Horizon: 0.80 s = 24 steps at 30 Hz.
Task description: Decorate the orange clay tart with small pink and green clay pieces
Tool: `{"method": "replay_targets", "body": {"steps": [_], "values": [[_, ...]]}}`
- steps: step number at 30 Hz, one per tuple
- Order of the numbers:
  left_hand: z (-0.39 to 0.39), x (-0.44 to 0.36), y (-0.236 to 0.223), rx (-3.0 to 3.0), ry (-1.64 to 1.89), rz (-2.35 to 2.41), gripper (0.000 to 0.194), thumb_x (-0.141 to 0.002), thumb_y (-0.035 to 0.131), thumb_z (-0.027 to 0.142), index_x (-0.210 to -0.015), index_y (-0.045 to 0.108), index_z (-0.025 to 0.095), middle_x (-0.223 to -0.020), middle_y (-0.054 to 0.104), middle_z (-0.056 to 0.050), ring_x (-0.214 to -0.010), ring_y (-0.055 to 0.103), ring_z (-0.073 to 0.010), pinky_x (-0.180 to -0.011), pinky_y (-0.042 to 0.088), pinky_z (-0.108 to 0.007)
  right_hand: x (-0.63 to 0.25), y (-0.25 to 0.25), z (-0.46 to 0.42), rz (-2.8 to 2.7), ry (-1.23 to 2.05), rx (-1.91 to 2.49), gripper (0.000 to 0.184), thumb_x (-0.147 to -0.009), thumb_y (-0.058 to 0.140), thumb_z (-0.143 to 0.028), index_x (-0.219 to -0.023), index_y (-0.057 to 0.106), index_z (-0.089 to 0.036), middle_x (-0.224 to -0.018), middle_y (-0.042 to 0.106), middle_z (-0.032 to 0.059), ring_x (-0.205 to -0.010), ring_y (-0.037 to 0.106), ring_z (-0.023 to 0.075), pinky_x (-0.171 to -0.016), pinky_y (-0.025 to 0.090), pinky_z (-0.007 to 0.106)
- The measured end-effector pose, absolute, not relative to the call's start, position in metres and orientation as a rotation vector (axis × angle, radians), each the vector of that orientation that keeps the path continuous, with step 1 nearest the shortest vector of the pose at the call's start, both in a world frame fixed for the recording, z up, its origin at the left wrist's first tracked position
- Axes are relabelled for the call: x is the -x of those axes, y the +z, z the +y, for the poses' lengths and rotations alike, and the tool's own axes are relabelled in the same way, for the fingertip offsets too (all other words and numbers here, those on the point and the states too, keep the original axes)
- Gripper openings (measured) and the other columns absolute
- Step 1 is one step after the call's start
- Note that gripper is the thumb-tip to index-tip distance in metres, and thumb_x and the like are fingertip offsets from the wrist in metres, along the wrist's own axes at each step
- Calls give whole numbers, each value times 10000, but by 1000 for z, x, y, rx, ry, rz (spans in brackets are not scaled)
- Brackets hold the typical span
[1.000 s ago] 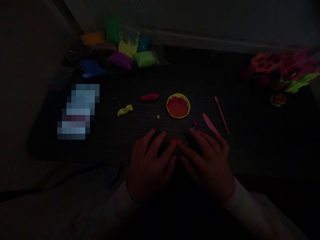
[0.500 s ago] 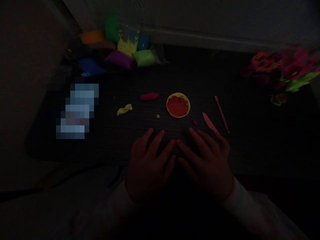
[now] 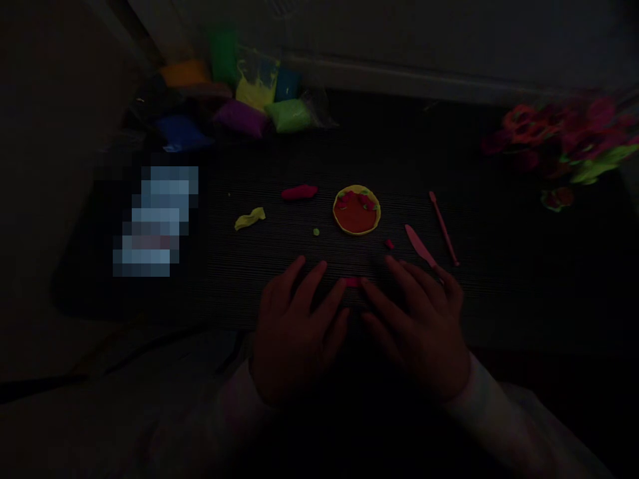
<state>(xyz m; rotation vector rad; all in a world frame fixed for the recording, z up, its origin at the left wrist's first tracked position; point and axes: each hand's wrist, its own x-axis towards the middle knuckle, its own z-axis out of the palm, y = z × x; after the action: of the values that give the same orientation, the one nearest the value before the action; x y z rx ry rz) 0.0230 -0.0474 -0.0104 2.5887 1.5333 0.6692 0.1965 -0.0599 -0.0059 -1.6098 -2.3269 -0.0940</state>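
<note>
Both hands rest palm down at the table's near side, fingers spread. The index fingertips of my left hand [image 3: 302,326] and my right hand [image 3: 422,326] touch the two ends of a small strip of red clay [image 3: 353,283]. Beyond them lies a round clay disc [image 3: 356,214], orange-red with a yellow rim and red and green bits along its far part. A small red clay piece [image 3: 389,244] sits just past my right fingers. By that hand is a pink plastic knife [image 3: 419,246], its handle end partly under my fingers.
A thin pink modelling tool [image 3: 443,227], a pink clay roll [image 3: 299,192], a yellow clay piece [image 3: 249,219] and a green ball [image 3: 316,232] lie around. Coloured clay packets [image 3: 242,118] sit back left, red flowers [image 3: 564,133] back right. A pixelated bright object [image 3: 154,223] lies left.
My right hand has shifted slightly right, so the gap between the index fingertips is wider and more of the red clay strip shows. The left hand has barely moved.
</note>
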Motion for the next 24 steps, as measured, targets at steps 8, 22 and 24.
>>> {"method": "replay_targets", "body": {"steps": [8,22,24], "values": [[-48,-23,-10,-2595,660,1528,320,-750,548,296,-1054,584,200,-1146,538,-120,-1110,426,-325,-834,409,-482,-196,-5,-59,-2351,-83,1611,303,-785,498,-397,-1042,593,-269,-1200,521,108,-1073,461,266,-924,252,518],[-46,-25,-10,-2626,631,1515,315,-759,540,292,-1064,580,227,-1153,513,-120,-1101,420,-334,-823,411,-489,-194,-4,-61,-2398,-68,1627,348,-787,475,-434,-1099,555,-302,-1251,480,106,-1109,438,260,-936,233,515],[-46,-25,-9,-2625,622,1519,312,-761,538,295,-1063,581,229,-1159,507,-119,-1108,414,-336,-826,410,-489,-194,-4,-60,-2401,-62,1632,345,-788,475,-433,-1097,556,-303,-1257,477,101,-1113,434,260,-936,234,514]]}}
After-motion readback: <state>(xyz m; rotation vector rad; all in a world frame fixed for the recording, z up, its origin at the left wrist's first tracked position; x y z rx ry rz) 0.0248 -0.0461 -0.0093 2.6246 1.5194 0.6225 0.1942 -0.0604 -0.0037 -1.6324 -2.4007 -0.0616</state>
